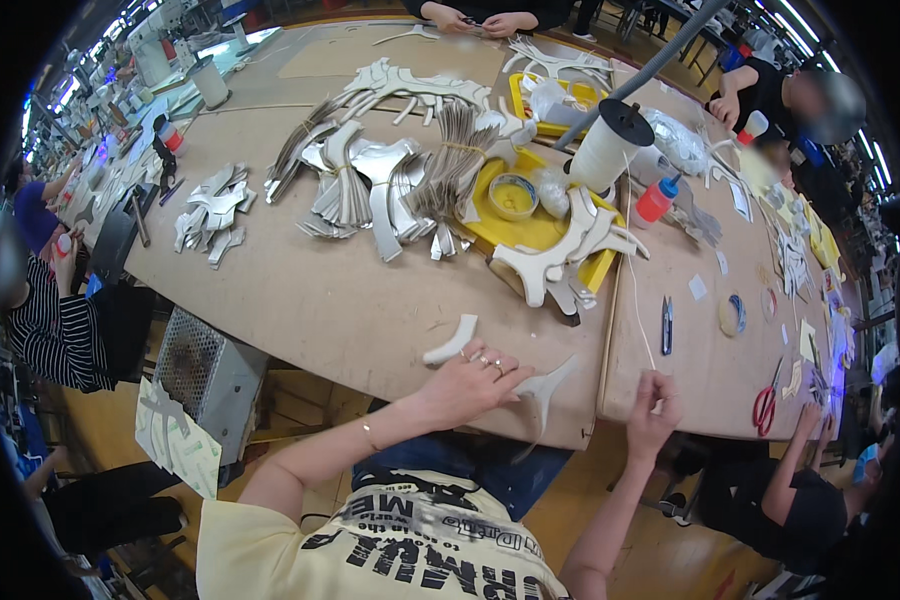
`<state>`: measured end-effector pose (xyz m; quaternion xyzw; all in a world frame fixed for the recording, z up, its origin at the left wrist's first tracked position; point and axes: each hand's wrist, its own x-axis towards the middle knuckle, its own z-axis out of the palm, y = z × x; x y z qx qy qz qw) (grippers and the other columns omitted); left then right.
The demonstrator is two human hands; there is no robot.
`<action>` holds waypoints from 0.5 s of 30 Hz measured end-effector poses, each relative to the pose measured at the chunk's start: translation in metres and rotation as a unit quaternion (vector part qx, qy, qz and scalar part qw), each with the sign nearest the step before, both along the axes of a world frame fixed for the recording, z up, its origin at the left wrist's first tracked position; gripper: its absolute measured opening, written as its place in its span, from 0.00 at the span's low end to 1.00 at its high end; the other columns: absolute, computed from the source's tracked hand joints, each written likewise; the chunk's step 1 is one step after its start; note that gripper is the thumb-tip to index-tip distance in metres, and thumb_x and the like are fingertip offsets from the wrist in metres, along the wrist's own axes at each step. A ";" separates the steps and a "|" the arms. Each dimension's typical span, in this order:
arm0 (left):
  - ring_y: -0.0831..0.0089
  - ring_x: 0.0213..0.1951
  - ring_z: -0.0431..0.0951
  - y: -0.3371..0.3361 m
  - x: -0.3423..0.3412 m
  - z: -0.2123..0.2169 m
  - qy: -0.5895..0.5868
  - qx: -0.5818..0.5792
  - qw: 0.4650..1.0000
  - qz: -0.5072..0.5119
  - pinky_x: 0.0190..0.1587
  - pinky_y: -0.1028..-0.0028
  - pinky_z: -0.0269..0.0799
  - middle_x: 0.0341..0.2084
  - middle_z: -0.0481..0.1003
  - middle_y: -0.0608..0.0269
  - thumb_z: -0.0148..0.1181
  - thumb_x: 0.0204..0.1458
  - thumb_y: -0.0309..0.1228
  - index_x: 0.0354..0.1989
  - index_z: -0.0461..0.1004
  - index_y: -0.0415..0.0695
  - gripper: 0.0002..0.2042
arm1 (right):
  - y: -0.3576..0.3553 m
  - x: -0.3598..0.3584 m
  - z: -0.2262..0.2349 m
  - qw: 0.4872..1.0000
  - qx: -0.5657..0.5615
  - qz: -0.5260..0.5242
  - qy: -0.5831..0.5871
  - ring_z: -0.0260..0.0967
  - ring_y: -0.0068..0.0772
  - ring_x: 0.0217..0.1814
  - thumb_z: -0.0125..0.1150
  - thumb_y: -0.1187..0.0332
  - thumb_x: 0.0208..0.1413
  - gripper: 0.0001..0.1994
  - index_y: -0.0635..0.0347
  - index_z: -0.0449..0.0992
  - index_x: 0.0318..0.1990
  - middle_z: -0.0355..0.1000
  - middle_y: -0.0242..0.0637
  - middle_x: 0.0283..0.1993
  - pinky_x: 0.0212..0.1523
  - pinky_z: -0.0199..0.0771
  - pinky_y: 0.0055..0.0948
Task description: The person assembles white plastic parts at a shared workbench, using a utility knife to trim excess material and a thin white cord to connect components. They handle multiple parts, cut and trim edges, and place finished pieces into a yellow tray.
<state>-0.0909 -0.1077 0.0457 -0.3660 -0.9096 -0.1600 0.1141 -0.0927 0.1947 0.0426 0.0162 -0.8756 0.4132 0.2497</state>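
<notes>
Near the table's front edge, my left hand [475, 382] is closed, fingers bent, over a white branched cut piece [544, 386]. A curved white end [452, 341] shows on the hand's other side; whether both belong to one piece is hidden under the fingers. To the right, my right hand [654, 403] is raised at the edge, fingertips pinched on a thin white cord [638, 305]. That cord runs up to a large white spool [607, 150] with a black top. Left of the spool, a yellow tray [488, 232] carries several similar white pieces [560, 250] and a roll of tape [513, 196].
Bundled grey and white cut pieces [370, 180] lie across the table's middle, with a loose pile [216, 212] at left. Thread snips [667, 325], red-handled scissors [767, 408] and a red bottle [656, 201] lie or stand right. Other people work around the table.
</notes>
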 end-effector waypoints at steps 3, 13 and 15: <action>0.64 0.60 0.65 0.013 0.012 -0.041 -0.054 -0.062 0.996 0.021 0.61 0.59 0.58 0.55 0.67 0.58 0.58 0.56 0.42 0.60 0.67 0.44 0.25 | 0.005 0.006 0.036 0.988 -0.132 0.054 0.059 0.53 0.15 0.27 0.57 0.75 0.60 0.04 0.64 0.73 0.33 0.61 0.25 0.26 0.27 0.52 0.20; 0.55 0.72 0.47 0.016 0.039 -0.060 -0.142 -0.019 0.986 0.080 0.71 0.50 0.40 0.70 0.50 0.48 0.47 0.61 0.50 0.69 0.55 0.42 0.33 | 0.017 0.047 0.098 0.855 -0.386 0.311 0.154 0.44 0.17 0.20 0.60 0.58 0.62 0.15 0.52 0.66 0.28 0.56 0.23 0.20 0.28 0.44 0.24; 0.55 0.73 0.45 0.020 0.041 -0.059 -0.142 -0.010 0.985 0.094 0.71 0.50 0.39 0.71 0.50 0.48 0.47 0.61 0.51 0.70 0.54 0.42 0.34 | 0.018 0.053 0.105 0.848 -0.382 0.320 0.183 0.42 0.15 0.18 0.61 0.57 0.61 0.14 0.50 0.68 0.27 0.56 0.20 0.17 0.29 0.43 0.23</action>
